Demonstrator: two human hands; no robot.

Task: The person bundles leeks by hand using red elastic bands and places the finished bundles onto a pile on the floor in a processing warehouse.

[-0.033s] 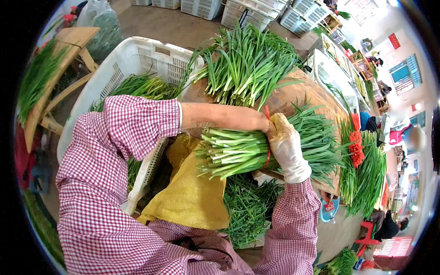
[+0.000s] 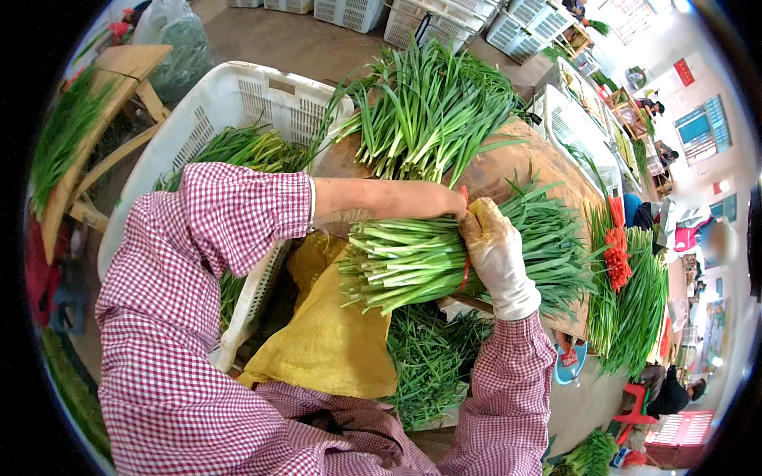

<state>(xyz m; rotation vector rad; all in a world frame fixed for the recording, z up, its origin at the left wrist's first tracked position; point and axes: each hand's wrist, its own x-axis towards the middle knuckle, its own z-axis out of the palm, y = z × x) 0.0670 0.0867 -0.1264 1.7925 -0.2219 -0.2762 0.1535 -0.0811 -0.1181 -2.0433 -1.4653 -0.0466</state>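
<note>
- Currently one bunch of long green stalks [image 2: 405,258] lies sideways at the near edge of the brown worktable [image 2: 548,151], pale cut ends to the left, leafy tips to the right.
- A red tie [image 2: 466,274] runs round the bunch near its middle; one end pokes up above the hands. Gathering looks done and wrapping well along; whether the tie is fastened cannot be told.
- Right hand [image 2: 494,250], in a stained white glove, sits over the top of the bunch, fingers curled in and apparently gripping the tie where it meets the stalks.
- Left hand [image 2: 451,204] reaches across from the left, bare to the wrist, and meets the glove at the far side of the bunch. Its fingers are hidden; their hold cannot be told.
- Cut ends look roughly even, a few stalks jutting out; the sorting of this lot seems finished.
- Left to do, by the look of it: a large heap of greens [image 2: 429,111] on the far part of the table, fanned out, no tie visible on it.
- More greens lie in the white crate [image 2: 294,99] at left, apparently loose.
- Spare red ties [image 2: 617,254] hang in a hank past the table's right edge, beside long greens [image 2: 643,309]; whether those are bundled is unclear.
</note>
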